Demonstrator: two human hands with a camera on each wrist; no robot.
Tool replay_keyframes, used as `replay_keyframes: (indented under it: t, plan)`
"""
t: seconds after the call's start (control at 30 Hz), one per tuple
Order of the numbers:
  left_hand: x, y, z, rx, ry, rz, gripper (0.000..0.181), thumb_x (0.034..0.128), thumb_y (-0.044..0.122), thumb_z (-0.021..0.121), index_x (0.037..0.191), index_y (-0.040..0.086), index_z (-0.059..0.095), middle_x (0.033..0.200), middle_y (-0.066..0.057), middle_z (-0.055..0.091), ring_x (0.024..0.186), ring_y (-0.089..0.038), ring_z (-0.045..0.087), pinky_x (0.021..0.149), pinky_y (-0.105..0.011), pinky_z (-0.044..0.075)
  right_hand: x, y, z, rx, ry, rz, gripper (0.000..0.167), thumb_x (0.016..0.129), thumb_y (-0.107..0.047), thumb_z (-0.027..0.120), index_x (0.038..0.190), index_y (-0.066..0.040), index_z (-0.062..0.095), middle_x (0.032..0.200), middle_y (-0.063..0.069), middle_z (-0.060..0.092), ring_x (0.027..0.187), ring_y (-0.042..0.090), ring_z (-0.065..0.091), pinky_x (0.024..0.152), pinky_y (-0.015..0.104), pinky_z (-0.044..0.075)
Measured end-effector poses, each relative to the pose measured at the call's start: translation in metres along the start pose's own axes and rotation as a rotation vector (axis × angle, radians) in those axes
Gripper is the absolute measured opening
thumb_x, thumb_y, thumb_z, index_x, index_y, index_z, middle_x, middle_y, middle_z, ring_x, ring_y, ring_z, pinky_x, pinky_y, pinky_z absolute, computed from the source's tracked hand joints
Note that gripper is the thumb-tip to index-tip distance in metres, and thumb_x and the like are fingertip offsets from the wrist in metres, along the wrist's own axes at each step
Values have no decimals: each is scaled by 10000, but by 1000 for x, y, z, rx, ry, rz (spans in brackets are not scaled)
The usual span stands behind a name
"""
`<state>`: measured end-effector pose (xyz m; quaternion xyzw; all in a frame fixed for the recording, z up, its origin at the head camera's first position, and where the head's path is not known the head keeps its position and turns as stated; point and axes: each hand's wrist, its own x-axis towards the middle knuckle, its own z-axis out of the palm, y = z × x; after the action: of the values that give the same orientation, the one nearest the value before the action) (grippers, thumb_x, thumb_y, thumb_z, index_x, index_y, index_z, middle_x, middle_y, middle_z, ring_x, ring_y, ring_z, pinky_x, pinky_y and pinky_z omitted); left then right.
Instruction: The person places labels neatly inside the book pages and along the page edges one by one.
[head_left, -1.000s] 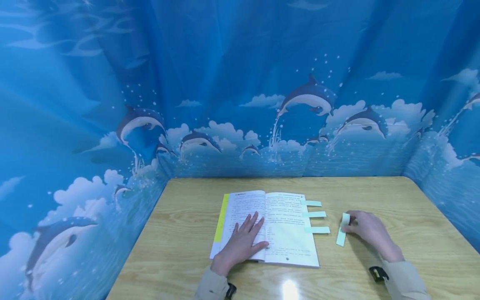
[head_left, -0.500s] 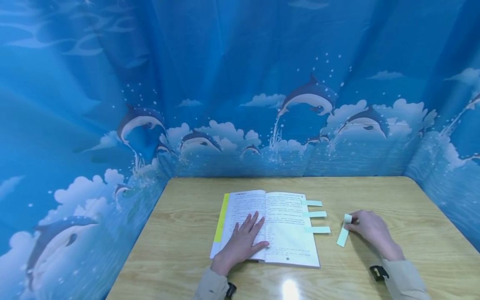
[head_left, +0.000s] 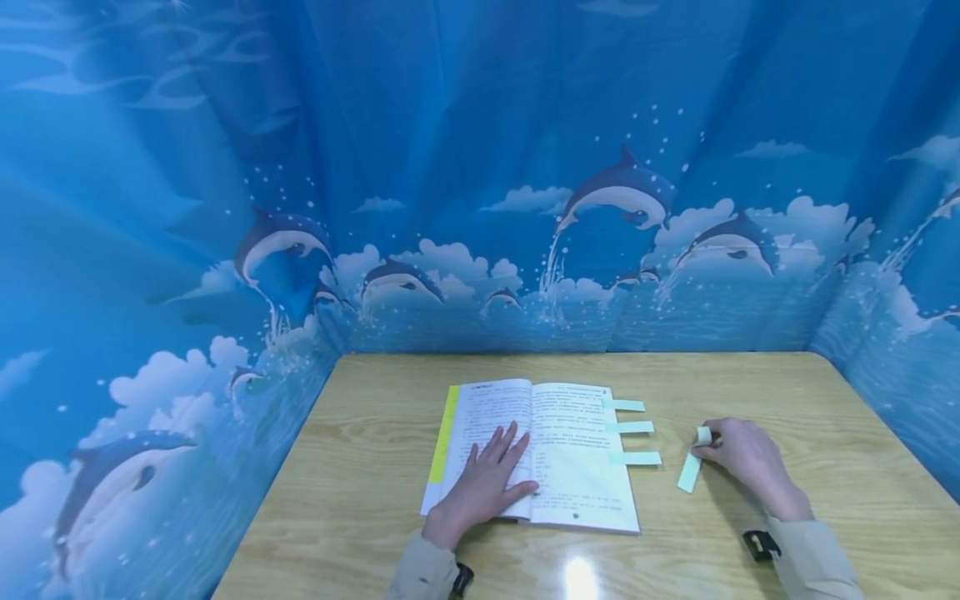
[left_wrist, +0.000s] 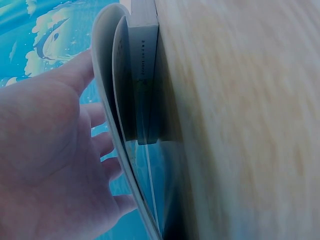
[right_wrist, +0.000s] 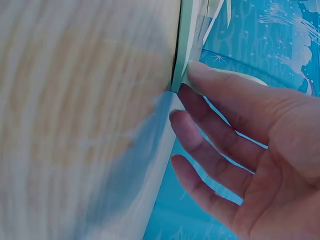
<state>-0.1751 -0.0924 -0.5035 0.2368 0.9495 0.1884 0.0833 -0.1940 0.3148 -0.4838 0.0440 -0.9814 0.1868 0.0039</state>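
An open book (head_left: 577,483) lies on the table, with three pale green sticky notes (head_left: 633,427) jutting from its right page. My left hand (head_left: 483,487) rests on the left page with fingers spread and straight. In the left wrist view the book's pages (left_wrist: 107,55) bulge beside that palm. To the right of the book lies a narrow pad of pale green sticky notes (head_left: 687,475). At its far end my right hand (head_left: 746,467) pinches a curled-back sheet (head_left: 702,436) between thumb and forefinger. The right wrist view shows the thick pad (right_wrist: 185,45) standing edge-on at those fingertips.
The wooden table (head_left: 360,442) is backed by a blue curtain (head_left: 465,292) printed with dolphins, which also covers both sides. A yellow strip (head_left: 442,437) shows along the book's left edge. Bright glare (head_left: 580,579) falls on the near edge of the table.
My right hand has shifted slightly to the right, drawing the curled end of the sticky note right with it. The left hand and the book stay in place.
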Motion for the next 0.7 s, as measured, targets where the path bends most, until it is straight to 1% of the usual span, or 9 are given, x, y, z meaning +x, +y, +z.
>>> replay_keyframes:
  t: [0.07, 0.13, 0.27, 0.37, 0.5, 0.7]
  plan:
    - [0, 0, 0, 4, 3, -2, 750, 1011, 555, 509, 1618, 186, 268, 1702, -59, 132, 1558, -286, 141, 1218, -630, 172, 0, 0, 1, -10, 9, -17, 227, 824, -157, 822, 932, 17, 724, 809, 114, 723, 683, 237, 643, 555, 361, 503]
    - [0, 0, 0, 3, 6, -4, 750, 1009, 555, 512, 1616, 186, 273, 1701, -58, 134, 1558, -287, 142, 1218, -631, 172, 0, 1, 2, -16, 20, -36, 194, 832, -128, 803, 908, 19, 702, 781, 98, 703, 655, 220, 618, 545, 359, 493]
    - [0, 1, 0, 1, 7, -3, 748, 1010, 554, 511, 1616, 186, 274, 1701, -58, 135, 1558, -287, 142, 1218, -631, 172, -1, 2, 6, -17, 58, -68, 136, 851, -77, 759, 897, 7, 662, 696, 20, 612, 588, 160, 501, 507, 319, 419]
    - [0, 1, -1, -7, 4, 0, 744, 1013, 545, 515, 1617, 185, 271, 1701, -60, 134, 1558, -288, 142, 1220, -629, 168, -1, 3, 8, -18, 77, -81, 126, 871, -69, 741, 915, 6, 650, 662, -11, 548, 568, 151, 433, 499, 304, 362]
    - [-1, 1, -2, -14, 4, 3, 743, 1015, 535, 521, 1618, 182, 269, 1701, -65, 133, 1557, -293, 143, 1222, -627, 164, -1, 3, 8, -22, 82, -81, 118, 879, -71, 741, 916, -2, 653, 664, -13, 551, 569, 153, 426, 501, 304, 357]
    - [-1, 1, -1, -12, 3, 3, 743, 1016, 536, 517, 1620, 185, 263, 1701, -62, 129, 1557, -291, 140, 1222, -627, 164, -1, 4, 6, -7, 81, -59, 123, 868, -73, 763, 878, 4, 667, 689, 10, 611, 579, 140, 491, 497, 307, 412]
